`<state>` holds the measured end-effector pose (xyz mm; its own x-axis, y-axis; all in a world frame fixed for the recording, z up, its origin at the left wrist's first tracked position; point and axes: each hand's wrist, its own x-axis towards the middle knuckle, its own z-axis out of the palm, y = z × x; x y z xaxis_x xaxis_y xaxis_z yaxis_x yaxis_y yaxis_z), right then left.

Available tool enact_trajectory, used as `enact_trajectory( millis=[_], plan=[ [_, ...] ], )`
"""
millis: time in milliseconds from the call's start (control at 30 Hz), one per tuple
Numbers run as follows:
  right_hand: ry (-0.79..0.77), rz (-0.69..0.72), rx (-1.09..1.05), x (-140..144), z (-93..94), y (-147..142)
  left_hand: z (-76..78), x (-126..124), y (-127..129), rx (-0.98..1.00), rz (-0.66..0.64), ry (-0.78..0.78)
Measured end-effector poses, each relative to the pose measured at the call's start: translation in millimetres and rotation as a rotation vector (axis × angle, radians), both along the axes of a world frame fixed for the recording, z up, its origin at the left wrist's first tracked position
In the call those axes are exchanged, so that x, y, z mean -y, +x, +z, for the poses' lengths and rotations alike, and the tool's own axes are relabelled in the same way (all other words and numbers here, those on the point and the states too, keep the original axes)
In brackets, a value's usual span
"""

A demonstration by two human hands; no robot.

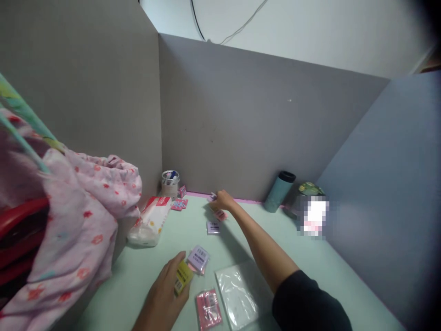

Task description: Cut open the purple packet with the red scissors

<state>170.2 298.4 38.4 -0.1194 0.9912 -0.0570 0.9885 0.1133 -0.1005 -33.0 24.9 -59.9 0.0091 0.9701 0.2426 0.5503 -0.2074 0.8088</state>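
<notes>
My left hand [165,292] is at the near side of the table, its thumb and fingers closed round a small yellow packet [183,277] with black print. Just beyond it a lilac packet [199,257] with a barcode lies on top of a pinkish one. My right hand [223,201] reaches to the back of the table, fingers bent down and closed over small packets; what they grip is too small to make out. A pink and orange packet [221,214] lies under that hand, and another lilac packet [213,227] is a little nearer.
A red packet [208,310] and a clear plastic sleeve [237,294] lie in front. Tissues [151,220], a glass jar [170,185] and pink cards [179,204] stand at back left. A teal tumbler [279,192] leans back right. Patterned pink cloth [82,220] hangs left.
</notes>
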Motion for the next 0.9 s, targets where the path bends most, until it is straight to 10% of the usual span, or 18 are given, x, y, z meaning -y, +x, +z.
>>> enact_trajectory(
  millis=[633,900],
  plan=[
    [-0.009,-0.024,-0.019,63,-7.1,31,41.7,-27,23,-0.219,-0.019,-0.102],
    [-0.095,0.058,0.019,91,1.4,45,28.8,-61,54,-0.465,-0.121,-0.092]
  ],
)
